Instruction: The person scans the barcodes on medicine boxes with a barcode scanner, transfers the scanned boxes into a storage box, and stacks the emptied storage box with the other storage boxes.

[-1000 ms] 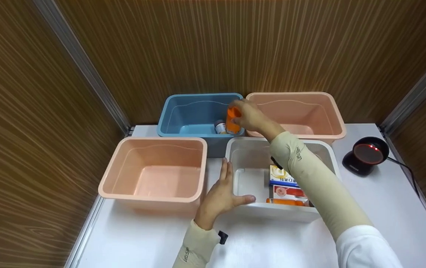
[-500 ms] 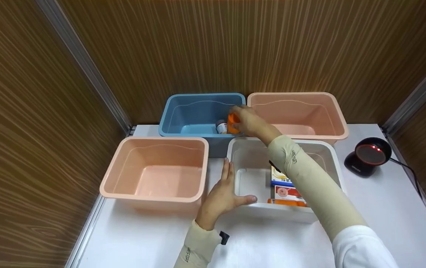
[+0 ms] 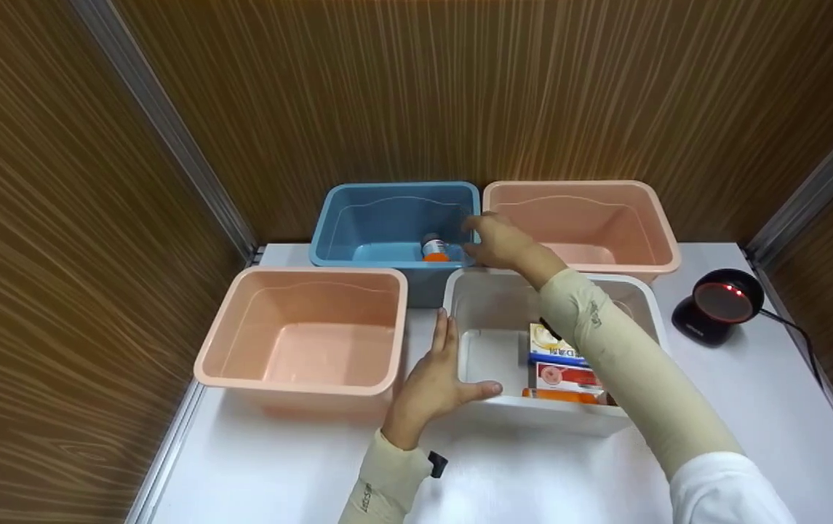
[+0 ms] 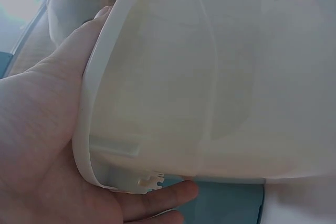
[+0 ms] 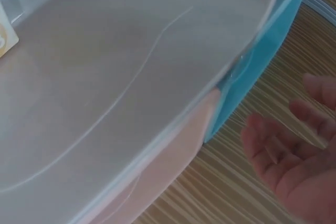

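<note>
Over the right rim of the blue bin (image 3: 369, 264), saw the right hand (image 3: 501, 240) with fingers parted and gently bent, thumb held away, gripping nothing; could not tell whether touching the rim. Just left of the fingertips, inside the blue bin near its front wall, noted an orange item (image 3: 436, 257), partly hidden, close against a dark-capped bottle (image 3: 433, 244). Nearer, found the left hand (image 3: 428, 393) spread wide round the front left corner of the white bin (image 3: 518, 412), with fingers straight along the side and thumb laid across the front rim, touching rather than clenched. Within the white bin, under the right sleeve (image 3: 627, 371), made out a yellow-and-white box (image 3: 554, 342), a red-and-white box (image 3: 565, 377) and an orange tube (image 3: 560, 396), lying one before another toward the front wall. To the left, saw the front peach bin (image 3: 300, 389), well apart from the right hand; behind the white bin, beside the blue bin, the rear peach bin (image 3: 569, 185). Farther right, noted a black scanner (image 3: 722, 304) with red lights and a cable, standing on the white table (image 3: 532, 480), and, beyond everything, a wood-grained wall (image 3: 387, 87).
</note>
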Tool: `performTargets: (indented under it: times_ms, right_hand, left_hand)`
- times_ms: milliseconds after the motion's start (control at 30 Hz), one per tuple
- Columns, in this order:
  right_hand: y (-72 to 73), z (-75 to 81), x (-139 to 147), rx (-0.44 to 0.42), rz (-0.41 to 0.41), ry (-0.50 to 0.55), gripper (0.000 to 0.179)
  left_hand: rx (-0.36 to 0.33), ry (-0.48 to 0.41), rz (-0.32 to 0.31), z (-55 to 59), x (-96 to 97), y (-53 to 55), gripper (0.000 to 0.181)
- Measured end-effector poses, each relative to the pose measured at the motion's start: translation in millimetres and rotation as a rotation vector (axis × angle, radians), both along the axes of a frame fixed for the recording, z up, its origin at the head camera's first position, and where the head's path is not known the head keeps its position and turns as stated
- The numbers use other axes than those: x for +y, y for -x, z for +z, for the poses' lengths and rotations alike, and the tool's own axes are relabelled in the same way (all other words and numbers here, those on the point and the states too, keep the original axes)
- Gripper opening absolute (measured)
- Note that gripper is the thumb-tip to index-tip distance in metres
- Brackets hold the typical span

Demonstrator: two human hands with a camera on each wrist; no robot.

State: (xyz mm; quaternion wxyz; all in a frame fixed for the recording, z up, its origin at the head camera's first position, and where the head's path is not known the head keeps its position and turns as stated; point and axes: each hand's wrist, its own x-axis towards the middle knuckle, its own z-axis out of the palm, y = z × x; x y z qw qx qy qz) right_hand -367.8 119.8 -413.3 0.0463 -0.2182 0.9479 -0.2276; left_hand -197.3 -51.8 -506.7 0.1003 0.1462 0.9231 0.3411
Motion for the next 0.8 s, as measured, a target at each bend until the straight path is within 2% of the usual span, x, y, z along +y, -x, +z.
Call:
performTargets:
  times_ms: [200,400,633,800]
  right_hand:
    - [-19.3,14.6,22,-0.054,0.012,0.005,0.035]
    - [-47.0,28.5,56,-0.010,0.049,0.015,0.034]
    - [-83.2,31.4,91,0.071,0.061,0.025,0.032]
    - [-99.2,27.9,102,0.104,0.074,0.032,0.030]
  left_hand:
    - [0.001,0.020,0.009,-0.1,-0.7,1.7,0.134]
    - [-0.017,0.012,0.021,-1.2,-0.7,3.4,0.134]
    - [-0.013,-0.011,0.023,-3.4,-4.2,6.1,0.134]
    - [-0.017,-0.008,0.025,-3.3,-4.2,7.7,0.134]
